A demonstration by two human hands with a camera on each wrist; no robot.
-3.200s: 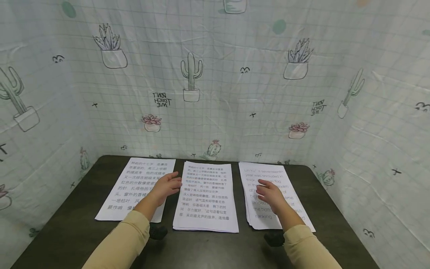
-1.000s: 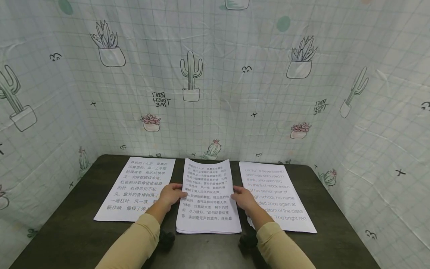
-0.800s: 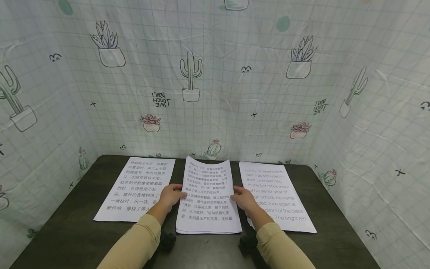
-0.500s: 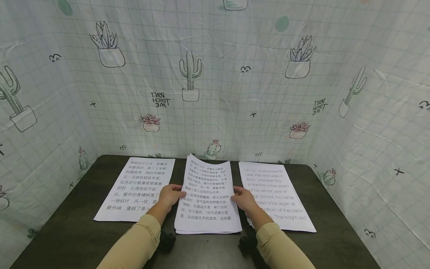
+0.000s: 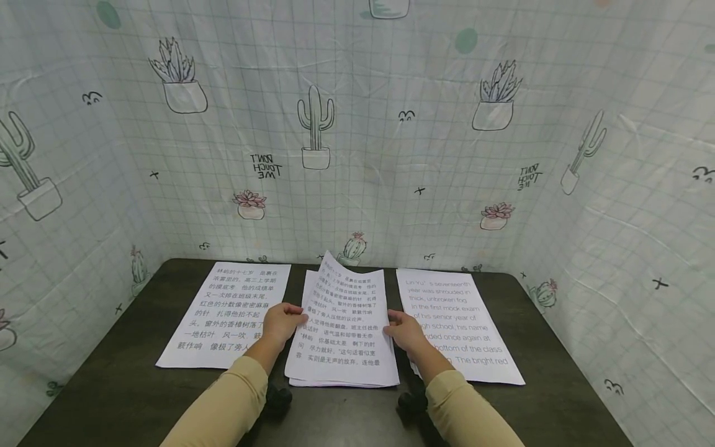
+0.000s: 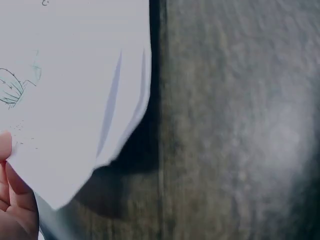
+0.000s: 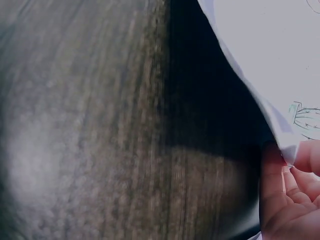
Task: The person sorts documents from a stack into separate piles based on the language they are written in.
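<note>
A stack of printed paper sheets (image 5: 343, 332) with Chinese text lies in the middle of the table. My left hand (image 5: 281, 323) pinches its left edge, thumb on top. At the right edge my right hand (image 5: 406, 330) pinches the paper too. The upper sheets bow upward between the hands, their far left corner lifted and skewed over flatter sheets beneath (image 5: 310, 280). In the left wrist view, fanned paper edges (image 6: 112, 120) show beside my thumb (image 6: 5, 144). The right wrist view has my fingers (image 7: 272, 185) under the lifted paper edge (image 7: 250, 75).
Left of the stack lies another sheet with larger Chinese text (image 5: 223, 316); to the right, a stack with English text (image 5: 452, 316), partly covered by my right hand. Dark wrist-worn pieces (image 5: 277, 400) sit below my wrists. A cactus-print curtain (image 5: 368, 155) surrounds the dark table (image 5: 346, 416).
From hovering apart over the papers, both hands came in and gripped the middle stack's edges. Since then its far left corner has risen and swung rightward, uncovering sheets beneath.
</note>
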